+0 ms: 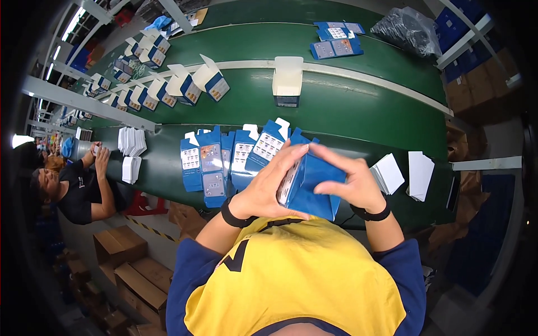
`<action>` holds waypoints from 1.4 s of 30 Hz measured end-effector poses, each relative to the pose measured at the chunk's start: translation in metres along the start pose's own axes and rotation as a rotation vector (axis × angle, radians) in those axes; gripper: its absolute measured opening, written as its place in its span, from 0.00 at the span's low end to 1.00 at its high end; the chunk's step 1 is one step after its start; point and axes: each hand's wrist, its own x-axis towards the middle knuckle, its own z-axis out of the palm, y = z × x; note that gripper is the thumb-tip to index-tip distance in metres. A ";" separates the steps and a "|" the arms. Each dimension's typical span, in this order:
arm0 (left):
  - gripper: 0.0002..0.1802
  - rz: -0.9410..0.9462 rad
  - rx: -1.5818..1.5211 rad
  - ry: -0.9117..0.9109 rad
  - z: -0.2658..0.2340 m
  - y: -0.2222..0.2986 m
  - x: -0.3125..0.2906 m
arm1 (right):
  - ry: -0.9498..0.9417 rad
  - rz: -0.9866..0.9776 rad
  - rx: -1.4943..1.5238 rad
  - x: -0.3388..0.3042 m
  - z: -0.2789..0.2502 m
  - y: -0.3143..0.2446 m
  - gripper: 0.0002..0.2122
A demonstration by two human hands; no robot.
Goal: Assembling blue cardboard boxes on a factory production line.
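Note:
A blue cardboard box (314,193) is between my two hands at the near edge of the green work surface, tilted, with its flaps partly hidden by my fingers. My left hand (263,190) grips its left side, fingers along the printed panel. On the other side, my right hand (361,187) has its fingers at the far edge and its thumb against the blue face. Flat blue printed cartons (244,154) lie overlapping just beyond and left of my left hand. Right of my right hand are two stacks of white cards (388,173).
An open white-lined box (287,84) stands on the green conveyor (347,98), with a row of similar boxes (182,84) to its left. Flat blue cartons (336,42) and a clear plastic bag (406,31) lie far right. A co-worker (78,190) sits left; brown cartons (131,257) lie below.

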 end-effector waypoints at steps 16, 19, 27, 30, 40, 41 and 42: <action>0.49 0.251 0.206 0.078 0.034 -0.042 0.003 | 0.362 0.206 0.744 0.002 0.005 0.056 0.43; 0.45 0.434 0.512 0.035 0.026 -0.057 0.002 | 0.070 0.359 0.929 0.000 -0.018 0.097 0.41; 0.42 -0.889 0.761 0.042 0.030 -0.117 -0.019 | 0.495 0.013 0.094 0.104 -0.077 0.203 0.53; 0.40 -0.895 0.869 0.092 0.050 -0.131 -0.027 | 0.613 0.072 -0.189 0.120 -0.068 0.254 0.55; 0.29 -0.804 0.056 0.447 0.047 -0.150 -0.058 | 0.782 0.430 1.028 0.017 0.032 0.205 0.34; 0.28 -0.748 -0.144 0.471 0.047 -0.142 -0.052 | 0.615 0.382 1.260 0.004 0.041 0.201 0.29; 0.27 -0.688 -0.340 0.493 0.044 -0.129 -0.044 | 0.625 0.378 1.261 -0.004 0.048 0.184 0.29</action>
